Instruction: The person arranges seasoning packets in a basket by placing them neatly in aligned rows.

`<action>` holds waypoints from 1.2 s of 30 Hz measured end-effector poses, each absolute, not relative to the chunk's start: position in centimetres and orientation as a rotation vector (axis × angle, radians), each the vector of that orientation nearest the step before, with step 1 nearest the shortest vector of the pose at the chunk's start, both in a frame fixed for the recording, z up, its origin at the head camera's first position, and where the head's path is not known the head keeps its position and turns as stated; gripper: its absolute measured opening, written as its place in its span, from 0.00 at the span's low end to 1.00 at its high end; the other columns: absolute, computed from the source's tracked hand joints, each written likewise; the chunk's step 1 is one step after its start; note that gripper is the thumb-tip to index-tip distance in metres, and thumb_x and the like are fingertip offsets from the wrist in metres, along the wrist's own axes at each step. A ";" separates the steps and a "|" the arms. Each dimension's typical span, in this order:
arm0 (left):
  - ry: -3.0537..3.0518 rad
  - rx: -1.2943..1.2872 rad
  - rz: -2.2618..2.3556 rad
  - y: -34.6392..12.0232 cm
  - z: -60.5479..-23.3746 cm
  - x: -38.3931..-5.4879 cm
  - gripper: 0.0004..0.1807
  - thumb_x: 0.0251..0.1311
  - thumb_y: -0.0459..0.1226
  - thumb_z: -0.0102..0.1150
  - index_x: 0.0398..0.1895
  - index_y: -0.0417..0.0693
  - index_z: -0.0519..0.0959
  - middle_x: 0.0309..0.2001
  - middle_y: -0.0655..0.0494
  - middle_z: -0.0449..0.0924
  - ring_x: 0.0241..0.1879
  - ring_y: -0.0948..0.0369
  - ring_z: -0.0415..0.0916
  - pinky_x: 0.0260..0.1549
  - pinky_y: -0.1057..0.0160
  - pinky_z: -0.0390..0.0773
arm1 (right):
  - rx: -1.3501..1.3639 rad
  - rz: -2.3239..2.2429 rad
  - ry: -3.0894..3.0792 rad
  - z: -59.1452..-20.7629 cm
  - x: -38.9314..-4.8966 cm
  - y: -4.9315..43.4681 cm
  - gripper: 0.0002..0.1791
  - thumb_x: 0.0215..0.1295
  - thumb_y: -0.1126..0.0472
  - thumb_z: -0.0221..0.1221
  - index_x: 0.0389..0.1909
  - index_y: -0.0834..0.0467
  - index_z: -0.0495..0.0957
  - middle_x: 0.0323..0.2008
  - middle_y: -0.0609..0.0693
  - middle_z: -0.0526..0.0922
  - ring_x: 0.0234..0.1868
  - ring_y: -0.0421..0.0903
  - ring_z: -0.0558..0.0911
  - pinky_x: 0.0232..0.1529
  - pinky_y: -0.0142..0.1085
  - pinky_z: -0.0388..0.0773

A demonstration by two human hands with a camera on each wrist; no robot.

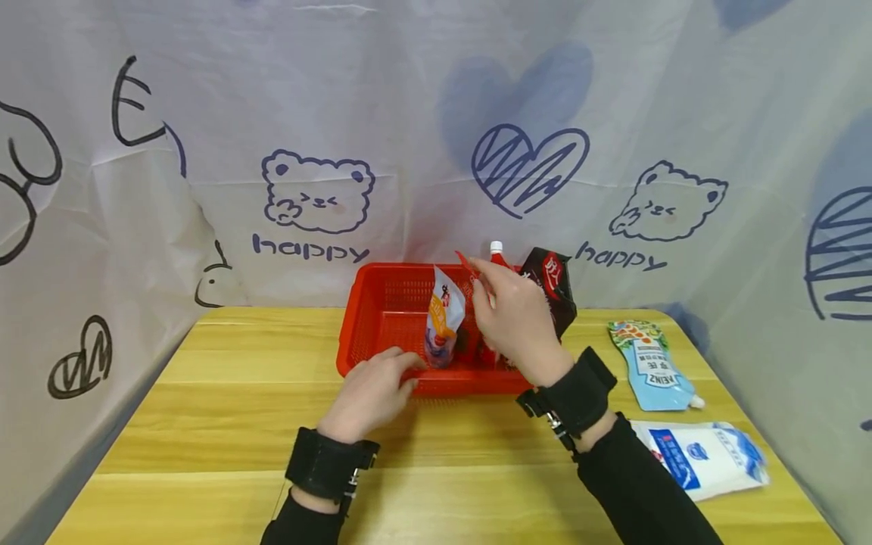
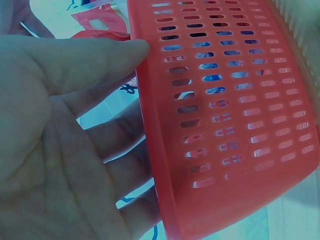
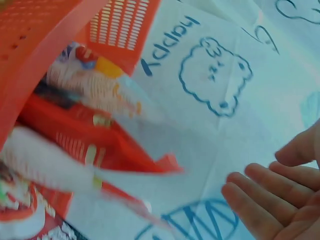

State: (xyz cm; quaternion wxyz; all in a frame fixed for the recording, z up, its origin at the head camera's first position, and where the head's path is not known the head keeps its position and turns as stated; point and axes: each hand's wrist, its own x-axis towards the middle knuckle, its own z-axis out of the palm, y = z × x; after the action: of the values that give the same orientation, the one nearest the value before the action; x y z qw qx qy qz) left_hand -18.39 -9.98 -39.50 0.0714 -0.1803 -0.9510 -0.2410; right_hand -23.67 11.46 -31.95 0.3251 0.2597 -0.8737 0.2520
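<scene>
A red perforated plastic basket stands at the table's back edge. My left hand holds its front rim, the thumb against the outer wall and the other fingers behind the rim. Over the basket's right part is my right hand, its fingers loosely bent with nothing between them in the right wrist view. Below and beside it several packages stand upright: a white and orange pouch, a red pouch, a red package with a white cap and a black packet. My right hand partly hides them.
On the table's right side lie a light blue pouch with a white spout and, nearer, a white and blue bag, partly behind the right sleeve. A white cloth with drawings hangs right behind the table.
</scene>
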 end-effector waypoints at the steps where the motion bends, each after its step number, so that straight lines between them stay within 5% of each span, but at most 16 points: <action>1: -2.861 -0.538 -0.724 -10.0 -39.5 -18.4 0.12 0.65 0.32 0.69 0.50 0.48 0.87 0.43 0.53 0.84 0.40 0.56 0.81 0.39 0.57 0.81 | 0.676 0.660 -2.247 -31.9 -23.4 12.0 0.19 0.71 0.67 0.61 0.60 0.65 0.81 0.50 0.61 0.88 0.42 0.56 0.89 0.49 0.49 0.86; 8: -2.855 -0.539 -0.712 -10.3 -39.5 -18.3 0.11 0.64 0.32 0.69 0.49 0.48 0.87 0.43 0.52 0.84 0.40 0.56 0.81 0.37 0.56 0.80 | 0.581 0.692 -2.035 -32.1 -22.1 16.3 0.19 0.69 0.69 0.61 0.60 0.65 0.81 0.55 0.62 0.86 0.53 0.60 0.86 0.54 0.54 0.83; 18: -2.868 -0.521 -0.710 -10.3 -39.4 -18.3 0.11 0.64 0.33 0.70 0.50 0.47 0.86 0.41 0.54 0.83 0.37 0.57 0.79 0.36 0.58 0.79 | 0.309 0.674 -2.115 -33.9 -22.5 23.3 0.21 0.69 0.69 0.62 0.62 0.67 0.79 0.55 0.66 0.84 0.50 0.65 0.84 0.48 0.59 0.81; 27: -2.896 -0.510 -0.725 -10.1 -39.3 -18.2 0.12 0.65 0.33 0.69 0.50 0.47 0.86 0.43 0.51 0.84 0.37 0.58 0.78 0.36 0.59 0.78 | 0.010 0.674 -2.596 -36.9 -24.0 30.0 0.33 0.74 0.60 0.57 0.75 0.69 0.62 0.69 0.74 0.67 0.63 0.75 0.71 0.58 0.71 0.69; 36: -2.890 -0.514 -0.714 -9.8 -39.5 -18.4 0.11 0.65 0.33 0.69 0.50 0.49 0.86 0.43 0.52 0.84 0.38 0.57 0.79 0.36 0.59 0.78 | -0.141 0.576 -2.910 -39.7 -27.0 36.1 0.39 0.73 0.57 0.56 0.75 0.76 0.55 0.67 0.81 0.61 0.65 0.79 0.64 0.62 0.74 0.63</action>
State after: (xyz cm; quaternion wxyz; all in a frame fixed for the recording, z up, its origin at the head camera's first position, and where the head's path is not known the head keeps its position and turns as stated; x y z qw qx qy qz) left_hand -18.39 -9.85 -39.52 0.0603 -0.1700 -0.9549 -0.2359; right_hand -26.99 36.10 -39.68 0.0856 -0.0473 -0.9762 0.1933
